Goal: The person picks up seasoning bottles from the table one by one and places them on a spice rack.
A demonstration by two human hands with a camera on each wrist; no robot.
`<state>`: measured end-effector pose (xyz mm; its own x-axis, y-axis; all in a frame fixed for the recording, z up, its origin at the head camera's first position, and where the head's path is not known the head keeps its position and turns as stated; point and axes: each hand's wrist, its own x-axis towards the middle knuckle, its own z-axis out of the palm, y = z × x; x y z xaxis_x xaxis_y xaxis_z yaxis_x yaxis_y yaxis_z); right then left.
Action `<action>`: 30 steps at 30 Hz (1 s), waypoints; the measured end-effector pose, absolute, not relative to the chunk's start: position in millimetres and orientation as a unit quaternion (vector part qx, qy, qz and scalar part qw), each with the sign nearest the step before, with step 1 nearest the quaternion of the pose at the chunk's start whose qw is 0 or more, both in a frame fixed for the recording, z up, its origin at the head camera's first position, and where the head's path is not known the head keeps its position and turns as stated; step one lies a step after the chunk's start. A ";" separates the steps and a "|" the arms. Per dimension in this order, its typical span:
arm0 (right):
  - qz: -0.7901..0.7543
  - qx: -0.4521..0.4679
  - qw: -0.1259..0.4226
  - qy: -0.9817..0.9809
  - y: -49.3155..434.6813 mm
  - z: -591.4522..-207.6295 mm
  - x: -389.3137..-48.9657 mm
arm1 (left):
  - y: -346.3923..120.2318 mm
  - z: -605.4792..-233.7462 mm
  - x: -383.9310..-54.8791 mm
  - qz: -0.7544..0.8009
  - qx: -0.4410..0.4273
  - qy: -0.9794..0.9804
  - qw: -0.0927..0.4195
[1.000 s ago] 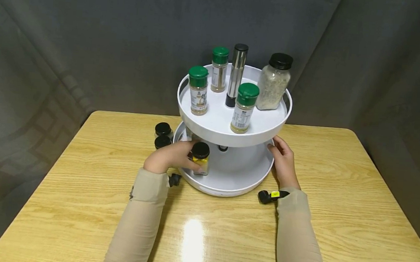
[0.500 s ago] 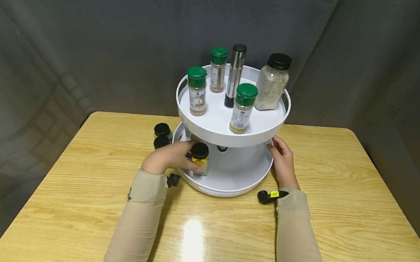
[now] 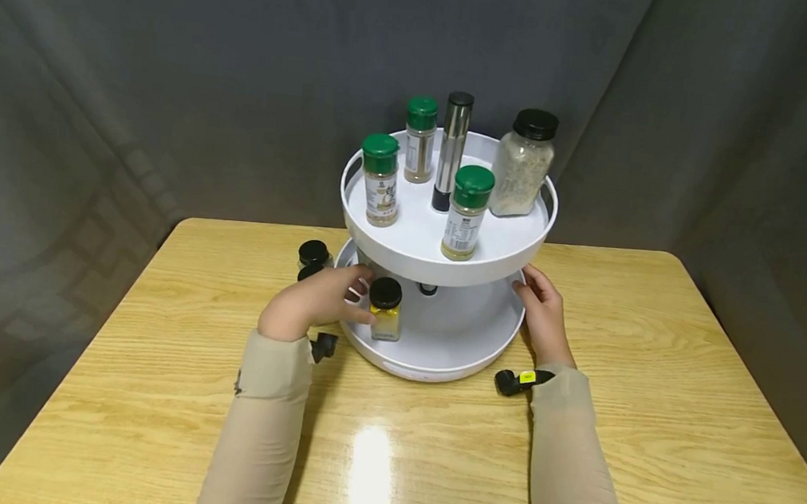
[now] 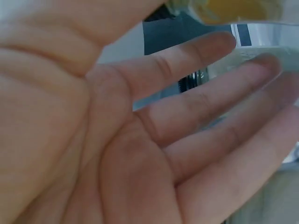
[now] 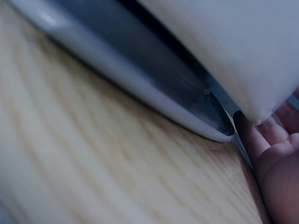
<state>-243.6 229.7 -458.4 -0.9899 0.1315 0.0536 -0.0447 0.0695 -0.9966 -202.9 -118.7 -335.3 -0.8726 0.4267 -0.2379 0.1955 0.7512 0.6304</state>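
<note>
A glass jar with a black lid and yellow contents (image 3: 386,322) stands upright at the front left of the lower tray (image 3: 449,344) of a white two-tier rack. Beside it my left hand (image 3: 316,296) has its fingers spread, with the thumb close to the jar's side. In the left wrist view the same hand (image 4: 131,121) shows its palm and separated fingers, and part of the jar (image 4: 238,10) appears above. On the right, my right hand (image 3: 545,312) grips the lower tray's rim. Its fingers are partly hidden in the right wrist view.
On the upper tray (image 3: 410,261) stand several green-capped shakers (image 3: 466,217), a steel cylinder with black ends (image 3: 451,152) and a large black-lidded jar (image 3: 523,170). Black-lidded jars (image 3: 314,254) stand on the wooden table (image 3: 185,361), left of the rack. A grey curtain (image 3: 280,97) hangs behind.
My left hand has let go of the yellow jar; its fingers have spread and it has drawn slightly left. My right hand stays at the tray's rim.
</note>
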 end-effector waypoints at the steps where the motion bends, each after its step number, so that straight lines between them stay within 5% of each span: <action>1: 0.678 -0.031 0.065 -0.732 230.2 -458.5 -243.6 | -118.6 -334.2 -202.4 0.306 0.167 0.919 0.185; 16: 0.690 -0.025 0.066 -0.720 229.8 -455.3 -239.9 | -111.0 -324.9 -188.2 0.253 0.210 0.943 0.049; 22: 0.703 -0.030 0.076 -0.706 230.5 -456.8 -238.9 | -110.2 -335.6 -177.5 0.217 0.210 0.953 -0.032; 30: 0.709 -0.027 0.067 -0.702 228.7 -456.4 -239.7 | -119.3 -364.0 -154.1 0.243 0.154 0.955 -0.077</action>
<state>-239.7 228.7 -456.4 -0.9895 0.1334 0.0563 -0.0576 -0.0059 -0.9983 -154.1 -119.3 -364.0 -0.9405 0.2566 0.2229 0.3320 0.8342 0.4404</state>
